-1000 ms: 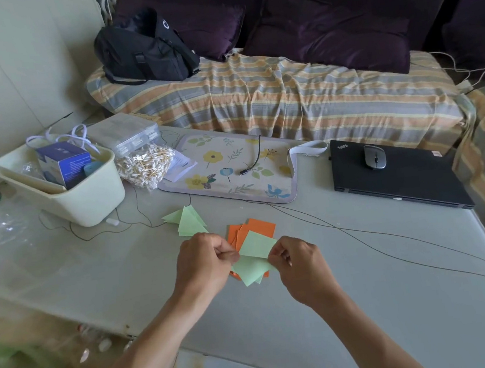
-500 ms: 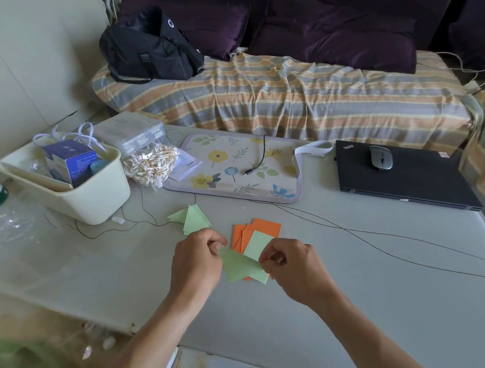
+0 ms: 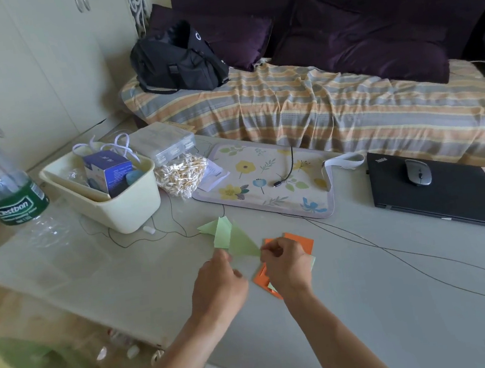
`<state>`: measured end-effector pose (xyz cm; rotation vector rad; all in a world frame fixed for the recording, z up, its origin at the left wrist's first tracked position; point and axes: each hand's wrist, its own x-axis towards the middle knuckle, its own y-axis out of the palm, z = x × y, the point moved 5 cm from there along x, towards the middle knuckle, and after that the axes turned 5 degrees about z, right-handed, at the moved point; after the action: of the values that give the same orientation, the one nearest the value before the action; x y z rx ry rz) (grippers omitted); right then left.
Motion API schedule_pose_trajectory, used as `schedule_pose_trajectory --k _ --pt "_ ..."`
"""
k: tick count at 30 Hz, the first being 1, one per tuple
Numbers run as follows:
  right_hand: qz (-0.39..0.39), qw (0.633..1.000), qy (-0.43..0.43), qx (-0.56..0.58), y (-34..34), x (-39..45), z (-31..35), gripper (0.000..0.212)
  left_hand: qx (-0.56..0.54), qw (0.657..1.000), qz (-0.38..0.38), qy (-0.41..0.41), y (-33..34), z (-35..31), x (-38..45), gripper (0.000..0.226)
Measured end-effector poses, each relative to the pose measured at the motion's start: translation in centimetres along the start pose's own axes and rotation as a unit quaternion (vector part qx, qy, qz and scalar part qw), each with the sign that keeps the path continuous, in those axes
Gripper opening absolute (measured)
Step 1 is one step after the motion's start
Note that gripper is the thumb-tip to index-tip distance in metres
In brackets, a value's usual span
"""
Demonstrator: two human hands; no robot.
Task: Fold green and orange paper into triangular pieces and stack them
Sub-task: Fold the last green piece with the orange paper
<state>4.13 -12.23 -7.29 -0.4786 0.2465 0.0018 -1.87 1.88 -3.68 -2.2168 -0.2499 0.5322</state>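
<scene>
My right hand (image 3: pixel 285 265) pinches the near tip of a folded green triangle (image 3: pixel 243 242); my left hand (image 3: pixel 218 286) sits just beside it, fingers loosely curled, apparently empty, though blurred. The triangle's long axis runs away to the left toward the green pile (image 3: pixel 218 230). Orange sheets (image 3: pixel 300 242) lie under my right hand on the counter (image 3: pixel 370 305).

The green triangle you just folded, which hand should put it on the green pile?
Probably the left hand. It is nearer the green pile, and the green triangle already points there. The right hand is over the orange papers.
</scene>
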Motion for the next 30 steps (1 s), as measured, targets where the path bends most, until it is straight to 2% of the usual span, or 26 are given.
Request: schedule_pose_trajectory --k 6,9,12,15,17,20,22,27,30 --pt "0.037 0.999 -0.004 0.040 0.8 1.2 0.7 0.022 0.016 1.000 0.024 0.004 0.2 0.7 0.7 0.035" --pt "0.039 0.999 -0.006 0.005 0.2 1.3 0.1 0.023 0.030 0.999 0.035 0.003 0.3 1.0 1.0 0.035" --pt "0.012 0.995 -0.028 -0.094 -1.2 1.5 -0.8 0.020 0.034 0.999 0.042 0.003 0.6 1.3 1.2 0.032" --pt "0.018 0.964 -0.049 -0.259 -2.3 1.3 -1.5 0.026 0.032 0.999 0.041 0.008 0.9 1.4 1.2 0.031" --pt "0.053 0.932 -0.044 -0.357 -2.8 0.5 -1.7 0.046 0.031 0.999 0.038 0.011 1.1 1.2 1.1 0.032" --pt "0.115 0.892 -0.035 -0.436 -2.9 -0.4 -2.3 0.072 0.035 0.999 0.038 0.017 1.2 1.1 1.1 0.032" --pt "0.133 0.874 -0.047 -0.465 -2.7 -0.9 -2.6 0.077 0.035 0.998 0.041 0.021 1.4 1.1 1.0 0.031" --pt "0.092 0.866 -0.114 -0.479 -3.1 -1.8 -2.4 0.043 0.011 0.997 0.063 0.041 2.2 0.9 0.6 0.023" --pt "0.094 0.879 -0.126 -0.450 -3.3 -2.1 -2.9 0.041 0.008 0.996 0.073 0.049 2.7 0.7 0.5 0.018"
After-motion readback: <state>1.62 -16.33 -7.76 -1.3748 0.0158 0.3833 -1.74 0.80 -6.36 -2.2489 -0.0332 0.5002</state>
